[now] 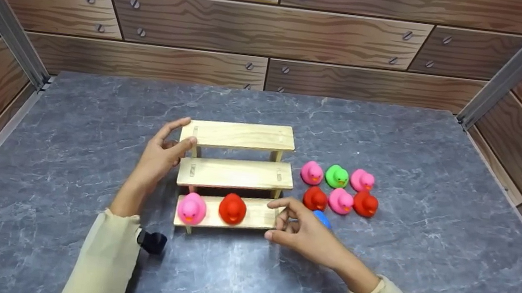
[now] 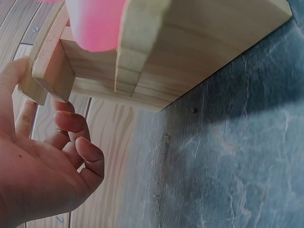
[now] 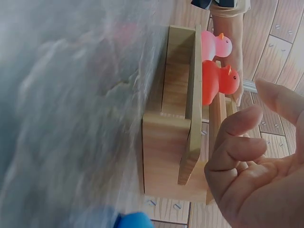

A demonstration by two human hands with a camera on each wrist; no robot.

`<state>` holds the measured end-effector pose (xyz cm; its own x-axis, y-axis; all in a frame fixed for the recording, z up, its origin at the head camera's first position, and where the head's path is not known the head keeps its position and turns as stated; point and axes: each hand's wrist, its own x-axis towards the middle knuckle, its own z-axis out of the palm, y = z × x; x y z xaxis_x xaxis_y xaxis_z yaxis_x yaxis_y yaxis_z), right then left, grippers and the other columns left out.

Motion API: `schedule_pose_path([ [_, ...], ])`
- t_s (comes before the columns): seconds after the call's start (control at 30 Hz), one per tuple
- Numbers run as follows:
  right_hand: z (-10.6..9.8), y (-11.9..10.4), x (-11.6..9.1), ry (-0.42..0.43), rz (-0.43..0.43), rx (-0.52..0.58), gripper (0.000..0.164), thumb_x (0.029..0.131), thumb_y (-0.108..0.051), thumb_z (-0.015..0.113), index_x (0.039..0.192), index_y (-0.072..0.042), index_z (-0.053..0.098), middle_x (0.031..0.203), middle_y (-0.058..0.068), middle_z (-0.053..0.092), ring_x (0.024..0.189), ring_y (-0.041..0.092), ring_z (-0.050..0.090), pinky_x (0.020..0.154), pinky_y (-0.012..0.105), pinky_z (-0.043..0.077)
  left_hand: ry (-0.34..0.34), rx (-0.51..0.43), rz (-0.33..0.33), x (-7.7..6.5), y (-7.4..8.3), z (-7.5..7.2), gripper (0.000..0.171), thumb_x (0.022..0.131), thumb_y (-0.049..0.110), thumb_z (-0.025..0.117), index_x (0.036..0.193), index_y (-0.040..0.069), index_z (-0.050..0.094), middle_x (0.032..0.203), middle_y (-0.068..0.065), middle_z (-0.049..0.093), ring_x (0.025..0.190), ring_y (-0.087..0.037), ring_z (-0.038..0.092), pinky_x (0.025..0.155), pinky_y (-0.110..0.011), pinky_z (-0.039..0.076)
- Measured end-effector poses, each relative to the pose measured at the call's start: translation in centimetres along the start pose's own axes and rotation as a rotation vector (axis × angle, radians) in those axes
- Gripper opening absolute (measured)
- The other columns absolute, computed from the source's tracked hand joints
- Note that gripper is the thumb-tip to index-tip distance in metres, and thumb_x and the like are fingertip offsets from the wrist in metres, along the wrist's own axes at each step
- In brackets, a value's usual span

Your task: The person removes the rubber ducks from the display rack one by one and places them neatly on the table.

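Note:
A three-step wooden display stand [image 1: 236, 174] sits in the middle of the table. My left hand [image 1: 160, 154] grips the left end of its top step, thumb at the front edge and forefinger at the back corner. On the bottom step, a pink rubber duck [image 1: 192, 209] is at the left end, and a red rubber duck [image 1: 232, 209] sits near the middle. Beside that step's right end is my right hand [image 1: 303, 231], thumb and forefinger apart with nothing between them. A blue duck [image 1: 322, 218] is partly hidden behind this hand.
Right of the stand, several ducks stand in two rows: a green duck [image 1: 337, 176] between pink ones at the back, and a pink duck [image 1: 341, 201] between red ones in front. Wood-patterned panels [image 1: 265, 30] enclose the grey marbled table [image 1: 110, 113].

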<state>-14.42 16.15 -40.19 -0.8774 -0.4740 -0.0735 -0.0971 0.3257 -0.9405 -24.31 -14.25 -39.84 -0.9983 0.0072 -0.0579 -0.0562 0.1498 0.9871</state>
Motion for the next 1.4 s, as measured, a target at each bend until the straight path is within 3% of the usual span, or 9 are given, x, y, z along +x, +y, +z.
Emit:
schedule_pose_path([
  [0.33,1.3,-0.4,1.0,-0.03,-0.011,-0.01,0.052,0.087,-0.011,0.071,0.129,0.003,0.045,0.086,0.001,0.053,0.067,0.007,0.049,0.06,0.017,0.041,0.008,-0.01,0.004,0.0,-0.1,0.0,0.053,0.092,0.024,0.067,0.141,0.024,0.048,0.074,0.003,0.052,0.065,-0.006,0.044,0.06,-0.018,0.036],
  [0.93,3.1,-1.1,2.6,0.033,-0.014,-0.085,0.046,0.083,-0.012,0.074,0.123,-0.006,0.053,0.086,0.001,0.052,0.07,0.011,0.05,0.063,0.018,0.042,-0.005,-0.012,0.002,-0.1,0.0,-0.1,0.053,0.092,0.025,0.067,0.141,0.024,0.047,0.076,0.006,0.054,0.061,-0.003,0.04,0.059,-0.018,0.034],
  [1.4,4.2,-1.3,3.7,0.06,-0.026,-0.109,0.042,0.083,-0.014,0.075,0.119,-0.005,0.054,0.083,0.006,0.053,0.067,0.011,0.047,0.059,0.017,0.04,0.001,-0.026,0.009,0.0,-0.1,-0.1,0.054,0.091,0.024,0.067,0.141,0.024,0.048,0.076,0.004,0.054,0.058,-0.003,0.038,0.057,-0.017,0.034],
])
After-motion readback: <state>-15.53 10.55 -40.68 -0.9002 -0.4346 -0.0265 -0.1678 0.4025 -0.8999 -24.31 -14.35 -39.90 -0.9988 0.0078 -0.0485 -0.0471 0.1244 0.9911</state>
